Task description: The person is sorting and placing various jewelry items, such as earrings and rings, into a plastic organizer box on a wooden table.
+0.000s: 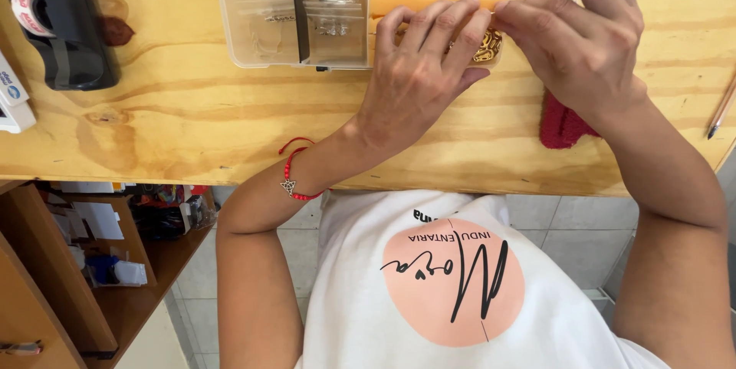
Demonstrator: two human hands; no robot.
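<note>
Orange strip (pixel 429 3) pinched along organiser box (pixel 261 32) rim by left hand (pixel 418 78) and right hand (pixel 579 39), fingers (pixel 460 28) curled shut to steady it over gold clasps (pixel 487 49) on wooden surface (pixel 192 116).

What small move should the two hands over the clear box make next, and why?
Probably lift the orange strip slightly off the clear box. Both the left hand and right hand pinch it by the fingertips at the same spot, over the compartment with gold pieces, so it looks gripped but not yet clear of the box.
</note>
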